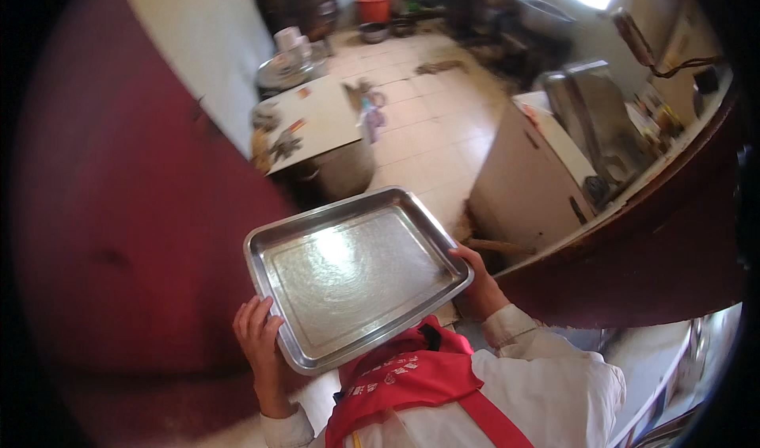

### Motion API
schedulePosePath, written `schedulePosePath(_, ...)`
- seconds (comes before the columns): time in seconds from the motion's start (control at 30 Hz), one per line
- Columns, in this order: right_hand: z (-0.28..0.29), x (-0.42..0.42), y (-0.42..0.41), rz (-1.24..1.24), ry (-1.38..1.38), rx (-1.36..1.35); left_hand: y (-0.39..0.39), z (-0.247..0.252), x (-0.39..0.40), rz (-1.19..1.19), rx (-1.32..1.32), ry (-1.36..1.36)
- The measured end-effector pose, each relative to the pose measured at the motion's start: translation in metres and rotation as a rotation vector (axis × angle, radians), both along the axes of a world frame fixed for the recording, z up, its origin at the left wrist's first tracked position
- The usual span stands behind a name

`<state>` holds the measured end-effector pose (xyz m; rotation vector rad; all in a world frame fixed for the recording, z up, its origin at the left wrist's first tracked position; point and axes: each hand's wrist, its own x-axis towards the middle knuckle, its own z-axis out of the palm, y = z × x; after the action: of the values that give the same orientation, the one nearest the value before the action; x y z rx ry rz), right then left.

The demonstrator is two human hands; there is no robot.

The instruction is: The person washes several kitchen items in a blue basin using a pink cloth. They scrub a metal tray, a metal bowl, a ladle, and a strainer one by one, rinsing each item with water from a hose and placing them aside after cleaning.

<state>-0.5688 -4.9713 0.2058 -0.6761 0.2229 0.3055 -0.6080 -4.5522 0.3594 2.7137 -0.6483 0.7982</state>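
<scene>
A rectangular stainless steel tray [356,276] is held out in front of my chest, tilted a little, its inside bare and reflecting light. My left hand [258,335] grips its left rim, with the fingers over the edge. On the right side, my right hand [478,276] holds the rim near the corner, the thumb on top and the other fingers hidden beneath. Below the tray, a red apron [409,377] with white writing covers part of my white long-sleeved top [546,382].
A dark red door [130,222] fills the left, and a dark red edge [623,282] is close on the right. Beyond are a white-topped table [323,115] with gloves [286,146], a pale cabinet [522,181], a tiled floor [409,115] and a red bucket [374,9].
</scene>
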Motion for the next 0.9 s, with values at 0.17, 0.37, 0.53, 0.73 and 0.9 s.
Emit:
schedulePosePath(0.17,-0.030,0.052,-0.053,-0.285,0.011,0.306,-0.056,0.029,0.140,-0.363,-0.011,0.036)
schedulePosePath(0.37,0.058,0.087,-0.063,-0.892,-0.320,0.455,-0.176,0.037,0.314,-1.111,-0.226,0.074)
schedulePosePath(0.53,0.087,0.074,-0.061,-1.012,-0.314,0.215,-0.306,0.048,0.429,-1.410,-0.401,0.203)
schedulePosePath(0.73,0.041,0.055,-0.039,-1.297,-0.220,0.290,-0.478,0.107,0.466,-1.191,-0.905,0.811)
schedulePosePath(0.9,0.014,0.092,-0.049,-1.373,-0.210,0.454,-0.628,0.091,0.486,-1.226,-1.093,1.152)
